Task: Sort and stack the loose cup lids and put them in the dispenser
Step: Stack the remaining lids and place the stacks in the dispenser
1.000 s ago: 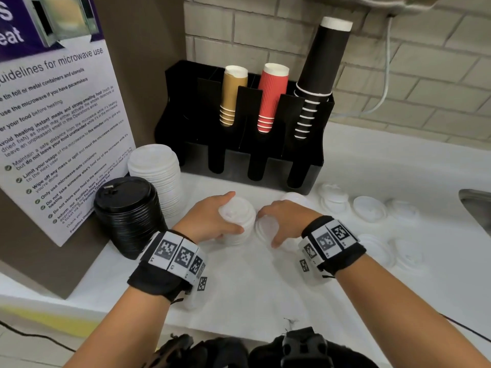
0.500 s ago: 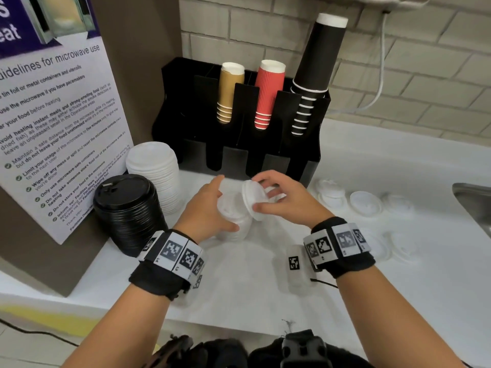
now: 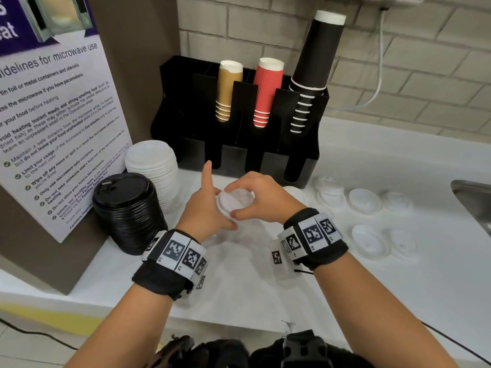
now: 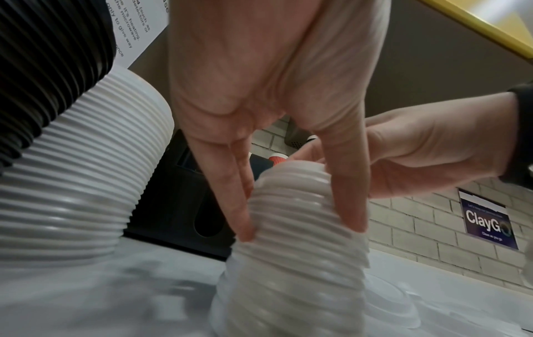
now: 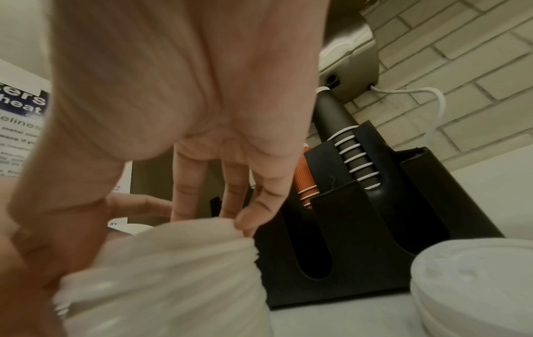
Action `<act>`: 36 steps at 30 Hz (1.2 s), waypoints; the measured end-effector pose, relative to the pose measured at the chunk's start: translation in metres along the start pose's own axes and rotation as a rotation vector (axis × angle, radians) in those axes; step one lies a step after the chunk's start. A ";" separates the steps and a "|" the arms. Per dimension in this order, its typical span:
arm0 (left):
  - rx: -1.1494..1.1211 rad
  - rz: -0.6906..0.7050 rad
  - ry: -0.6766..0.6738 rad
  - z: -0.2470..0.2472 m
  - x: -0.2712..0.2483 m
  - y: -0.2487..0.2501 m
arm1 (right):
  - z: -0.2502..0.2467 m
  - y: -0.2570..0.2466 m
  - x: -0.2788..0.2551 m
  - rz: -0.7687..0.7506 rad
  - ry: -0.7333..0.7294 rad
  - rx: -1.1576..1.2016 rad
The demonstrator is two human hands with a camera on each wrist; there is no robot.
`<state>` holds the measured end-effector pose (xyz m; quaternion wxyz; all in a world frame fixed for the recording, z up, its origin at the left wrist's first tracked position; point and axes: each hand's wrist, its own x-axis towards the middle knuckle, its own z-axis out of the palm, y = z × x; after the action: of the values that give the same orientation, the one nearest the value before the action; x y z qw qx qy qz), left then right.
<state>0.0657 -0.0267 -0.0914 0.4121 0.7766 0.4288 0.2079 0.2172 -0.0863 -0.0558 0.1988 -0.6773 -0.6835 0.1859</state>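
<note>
Brick wall (image 4: 418, 223) sign (image 4: 487, 224) ("ClayGo")

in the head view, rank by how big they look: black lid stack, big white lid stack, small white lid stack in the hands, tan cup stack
1. black lid stack, though it is nearest the camera.
2. big white lid stack.
3 and 4. Unsure: the tan cup stack is partly inside the dispenser, and the small white lid stack is mostly covered by both hands.

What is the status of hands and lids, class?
Left hand steadies small white lid stack. Right hand seats top lid. Loose lids remain.
</note>
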 end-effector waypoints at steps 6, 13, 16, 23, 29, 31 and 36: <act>0.007 -0.020 -0.012 -0.001 -0.001 0.000 | 0.002 -0.004 0.004 -0.001 -0.035 -0.073; 0.090 0.016 -0.096 -0.002 -0.002 0.006 | 0.009 0.005 -0.001 0.042 -0.015 -0.014; 0.100 0.035 -0.129 0.001 0.003 0.013 | -0.003 0.025 -0.006 0.098 0.073 0.143; 0.157 0.047 -0.229 0.020 0.015 0.032 | -0.034 0.085 -0.009 0.464 -0.111 -0.257; 0.231 0.050 -0.232 0.026 0.019 0.037 | -0.034 0.091 -0.002 0.453 -0.220 -0.380; 0.260 0.040 -0.218 0.025 0.019 0.035 | -0.040 0.094 -0.004 0.436 -0.163 -0.316; 0.298 0.042 -0.189 0.026 0.017 0.035 | -0.061 0.083 -0.015 0.258 0.065 0.084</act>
<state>0.1098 -0.0352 -0.0784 0.3266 0.8540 0.3977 0.0767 0.3197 -0.1011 -0.0478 0.2235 -0.7562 -0.5756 0.2164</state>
